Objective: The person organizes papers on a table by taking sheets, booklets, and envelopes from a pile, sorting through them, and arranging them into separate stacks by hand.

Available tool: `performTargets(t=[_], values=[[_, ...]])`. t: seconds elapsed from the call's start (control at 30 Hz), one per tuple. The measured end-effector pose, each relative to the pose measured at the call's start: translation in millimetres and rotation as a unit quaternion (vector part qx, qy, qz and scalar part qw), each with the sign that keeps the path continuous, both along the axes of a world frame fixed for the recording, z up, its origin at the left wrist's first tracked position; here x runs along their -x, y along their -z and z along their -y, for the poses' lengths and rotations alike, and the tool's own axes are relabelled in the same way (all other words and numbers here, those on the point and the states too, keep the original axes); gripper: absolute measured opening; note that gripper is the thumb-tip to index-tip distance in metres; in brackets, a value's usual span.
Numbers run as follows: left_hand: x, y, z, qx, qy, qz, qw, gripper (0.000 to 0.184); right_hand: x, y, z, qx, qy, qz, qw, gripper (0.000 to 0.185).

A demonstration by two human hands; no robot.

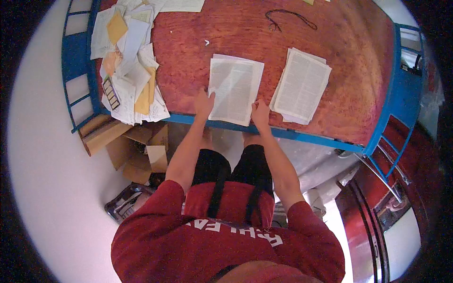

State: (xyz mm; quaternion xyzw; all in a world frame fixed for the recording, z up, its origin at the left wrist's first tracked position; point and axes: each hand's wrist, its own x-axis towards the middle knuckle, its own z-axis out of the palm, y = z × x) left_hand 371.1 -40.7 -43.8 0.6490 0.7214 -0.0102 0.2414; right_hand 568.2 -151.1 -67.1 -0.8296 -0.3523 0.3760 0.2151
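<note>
Mid-frame, the left hand (204, 104) and right hand (260, 114) pinch the paper (234, 89) by its sides: good spots, as it looks light, floppy, easy to rip.

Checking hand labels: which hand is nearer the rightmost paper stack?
Right. The right hand is just left of the rightmost paper stack, at the middle sheets; the left hand is farther away, at their left edge.

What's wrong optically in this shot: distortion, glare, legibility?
Head view: strong fisheye with dark corners, the blue metal frame curving near the edges; head view: a pale diagonal streak, perhaps glare, on the middle stack of white printed sheets; head view: print too small to read.
</note>
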Motion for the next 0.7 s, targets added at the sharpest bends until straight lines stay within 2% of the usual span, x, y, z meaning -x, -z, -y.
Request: performTargets(t=[0.07,0.13,0.2,0.27,0.3,0.37,0.4,0.47,0.5,0.53,0.57,0.6,0.63,0.67,0.7], values=[[-1,-11,-9,0.153,0.016,0.023,0.988,0.042,2,8,2,-0.010,-0.006,0.025,1.000,0.013],[0,-11,-11,0.169,0.024,0.016,0.985,0.039,5,9,3,0.036,0.043,-0.014,0.998,0.014],[-1,-8,-8,0.187,0.034,0.012,0.982,0.035,2,8,6,0.010,0.031,-0.016,0.999,0.014],[-3,-6,1,0.005,-0.029,0.079,0.996,0.027,-7,4,7,-0.015,0.020,-0.017,1.000,0.014],[-8,-9,3,0.007,-0.026,0.081,0.996,0.027,-15,2,7,-0.017,0.024,0.029,0.999,0.014],[-22,-21,4,-0.187,0.088,0.111,0.972,0.024,-39,-11,6,-0.019,0.032,0.077,0.996,0.014],[-32,-24,7,-0.185,0.092,0.114,0.972,0.024,-57,-26,5,-0.003,0.042,0.058,0.997,0.018],[-64,-28,19,0.002,0.070,0.294,0.953,0.024,-90,-32,19,0.016,0.061,0.046,0.997,0.025],[-82,-30,26,0.006,0.077,0.299,0.951,0.024,-106,-28,29,-0.034,0.059,0.141,0.988,0.025],[-101,-32,36,0.039,0.083,0.356,0.930,0.023,-120,-21,41,-0.083,0.057,0.236,0.967,0.025],[-119,-32,44,0.071,0.089,0.409,0.905,0.021,-133,-14,51,-0.079,0.064,0.241,0.965,0.025],[-135,-31,50,0.075,0.096,0.411,0.903,0.021,-145,-4,62,-0.045,0.083,0.256,0.962,0.031],[-150,-28,57,0.131,0.072,0.428,0.891,0.022,-155,0,70,-0.010,0.101,0.270,0.957,0.037],[-161,-25,61,0.184,0.046,0.441,0.877,0.022,-164,3,78,-0.008,0.123,0.203,0.971,0.042],[-169,-18,64,0.187,0.050,0.440,0.877,0.022,-166,2,80,-0.006,0.127,0.203,0.971,0.042]])
